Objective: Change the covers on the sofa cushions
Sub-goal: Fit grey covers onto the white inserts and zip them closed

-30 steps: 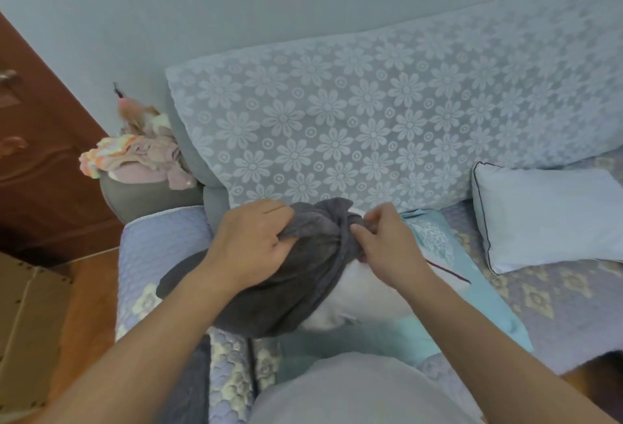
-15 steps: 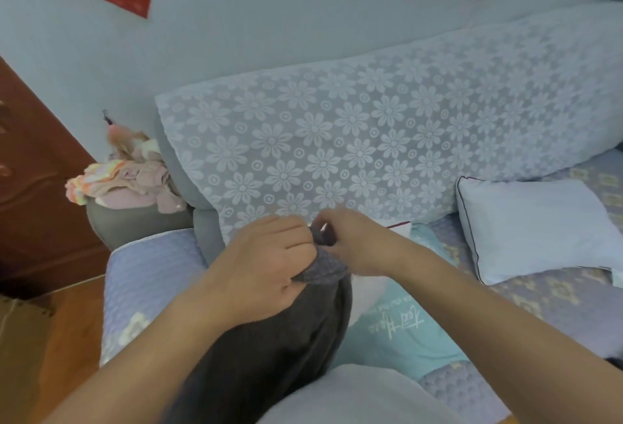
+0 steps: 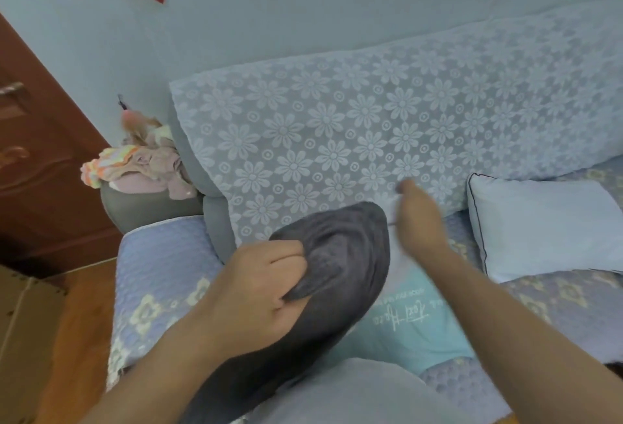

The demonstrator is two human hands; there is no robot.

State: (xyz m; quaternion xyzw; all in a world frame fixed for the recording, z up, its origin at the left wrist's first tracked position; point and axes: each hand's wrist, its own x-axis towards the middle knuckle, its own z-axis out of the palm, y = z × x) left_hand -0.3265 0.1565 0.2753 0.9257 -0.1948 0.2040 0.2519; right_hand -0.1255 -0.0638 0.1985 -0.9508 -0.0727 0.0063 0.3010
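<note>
Since half a second ago my right hand (image 3: 416, 218) has let go of the dark cloth and moved off to the right; my left hand (image 3: 261, 288) keeps its hold.

I see the big sofa (image 3: 161, 275) first, with a bumpy quilted purple seat pad with pale flowers on it. A thin lace sheet (image 3: 371, 127) with a daisy pattern lies over the soft back. A pale blue cushion (image 3: 546, 224), puffy and roughly square with a dark thin line round its edge, lies on the seat to the right. A teal cover (image 3: 414, 332) with white writing lies flat on the seat between my arms.

The grey cover (image 3: 340, 275) is fuzzy and soft, with deep folds. It is long, and it runs from low near my lap up and to the right, with its rounded top end pointing at the sofa back. It sits in the middle of the seat, on top of the teal one.

My left hand has its fingers curled tight, clamped on a bunch of the grey cover at its left edge. My right hand is blurry, just beside the cover's top end, near the lace; I cannot tell how its fingers lie.

A heap of pink and orange clothes (image 3: 141, 167) sits on the sofa arm at the left.
</note>
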